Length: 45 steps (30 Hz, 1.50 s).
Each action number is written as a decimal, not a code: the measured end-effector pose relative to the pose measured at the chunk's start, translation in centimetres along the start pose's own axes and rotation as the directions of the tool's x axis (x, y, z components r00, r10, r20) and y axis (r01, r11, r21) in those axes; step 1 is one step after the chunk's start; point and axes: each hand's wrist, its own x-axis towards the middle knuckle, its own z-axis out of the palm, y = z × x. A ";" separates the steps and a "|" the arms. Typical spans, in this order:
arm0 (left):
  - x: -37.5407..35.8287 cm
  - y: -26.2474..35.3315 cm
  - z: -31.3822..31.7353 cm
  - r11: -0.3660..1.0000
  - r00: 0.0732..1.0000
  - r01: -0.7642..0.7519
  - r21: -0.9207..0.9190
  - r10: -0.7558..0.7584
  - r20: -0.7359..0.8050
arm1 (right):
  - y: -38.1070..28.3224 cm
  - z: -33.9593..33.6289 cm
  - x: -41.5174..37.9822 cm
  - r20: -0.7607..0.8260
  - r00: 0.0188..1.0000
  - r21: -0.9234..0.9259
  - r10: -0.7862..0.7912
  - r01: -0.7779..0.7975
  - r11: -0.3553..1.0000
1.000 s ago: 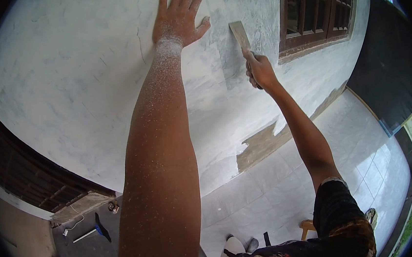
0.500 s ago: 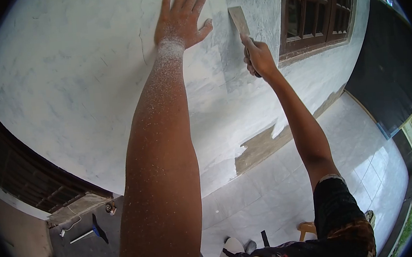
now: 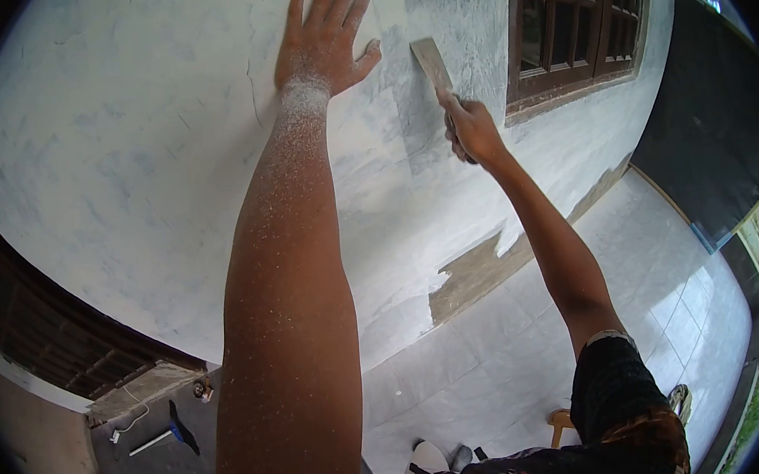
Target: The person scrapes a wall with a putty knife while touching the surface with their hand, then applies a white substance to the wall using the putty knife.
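My left hand (image 3: pixel 324 43) lies flat against the white wall (image 3: pixel 146 149) with its fingers spread. White dust coats its wrist and speckles the forearm. My right hand (image 3: pixel 474 131) is wrapped round the handle of a scraper (image 3: pixel 430 63). The metal blade points up and meets the wall on a grey, scraped-looking patch (image 3: pixel 451 23) left of the window. Part of the handle is hidden by my fingers.
A brown-framed window (image 3: pixel 573 21) is set in the wall at the right. Below, bare cement (image 3: pixel 469 279) shows near the tiled floor (image 3: pixel 515 342). A wooden stool (image 3: pixel 560 422), a blue-and-black floor squeegee (image 3: pixel 176 428) and a dark sheet (image 3: pixel 703 118) are around.
The scraper and my right hand have moved down along the wall. My left hand stays pressed on it, and the whole view has shifted slightly.
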 end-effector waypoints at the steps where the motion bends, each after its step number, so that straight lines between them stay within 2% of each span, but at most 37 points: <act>1: -0.1 0.0 0.0 1.000 1.000 0.004 -0.001 -0.004 0.005 | 0.6 0.0 -0.4 0.018 0.999 0.003 0.047 -0.047 0.999; 3: 0.0 0.0 0.0 1.000 1.000 -0.005 -0.005 0.005 0.011 | 0.8 0.0 0.2 0.037 0.998 0.019 0.045 -0.046 0.999; 5: 0.1 0.1 0.2 1.000 1.000 0.001 -0.025 0.000 0.012 | -0.3 -0.2 1.4 -0.003 0.999 -0.020 -0.035 0.035 0.999; 6: 0.1 0.0 0.2 0.999 1.000 0.008 -0.040 -0.007 0.008 | -1.3 -0.1 1.8 0.019 1.000 0.027 -0.020 0.019 0.999; 11: -0.1 0.0 0.4 0.998 1.000 0.004 -0.055 -0.006 -0.024 | 0.1 0.3 0.1 0.030 1.000 -0.001 0.007 -0.007 1.000; 13: 0.0 -0.1 0.5 0.998 0.999 0.004 -0.060 -0.007 -0.044 | 0.2 0.2 -0.2 0.057 0.995 0.023 0.081 -0.083 0.996; 15: 0.0 -0.2 0.5 0.999 0.999 -0.010 -0.046 0.008 -0.046 | -1.0 0.3 0.7 0.020 0.999 -0.015 0.042 -0.042 0.999; 17: -0.1 -0.1 0.4 0.999 0.999 -0.002 -0.050 0.000 -0.043 | -2.5 0.6 1.7 0.019 0.999 0.051 -0.030 0.029 0.998; 19: 0.0 0.0 0.4 0.999 0.999 0.006 -0.052 -0.008 -0.044 | -1.9 0.8 1.3 0.018 0.999 0.058 -0.033 0.032 0.998; 21: -0.1 -0.1 0.4 0.999 0.999 -0.001 -0.052 -0.001 -0.042 | -0.3 0.6 0.3 0.060 0.997 0.033 0.048 -0.050 0.998; 23: -0.1 -0.1 0.1 0.999 1.000 -0.005 -0.034 0.004 -0.026 | 0.5 0.5 -0.2 0.071 0.996 0.076 0.058 -0.063 0.995; 26: -0.1 -0.2 0.1 1.000 1.000 -0.009 -0.018 0.009 -0.010 | 0.0 0.2 0.4 0.003 0.999 -0.002 0.038 -0.038 0.999; 30: -0.1 -0.1 0.1 1.000 1.000 -0.009 -0.014 0.009 -0.023 | -2.6 0.3 1.8 0.029 0.999 0.052 -0.020 0.018 0.998; 33: -0.1 -0.1 0.0 1.000 1.000 -0.007 -0.005 0.006 -0.012 | 0.3 0.2 0.8 0.013 1.000 -0.051 0.005 -0.004 0.999; 34: 0.0 -0.1 0.1 1.000 1.000 -0.009 -0.007 0.009 -0.015 | 1.3 0.2 -0.1 0.040 0.998 0.009 0.040 -0.040 0.999; 40: 0.0 -0.1 0.2 1.000 1.000 -0.009 -0.025 0.009 -0.012 | -1.5 1.0 1.5 0.002 1.000 -0.008 -0.024 0.024 1.000; 42: -0.1 -0.1 0.0 1.000 1.000 -0.002 0.021 0.003 -0.009 | -1.0 0.9 1.2 -0.004 0.999 -0.031 -0.038 0.038 0.999; 45: -0.1 -0.1 0.2 1.000 1.000 -0.010 -0.008 0.010 -0.030 | 0.4 0.7 -0.5 0.053 0.997 -0.005 0.057 -0.057 0.998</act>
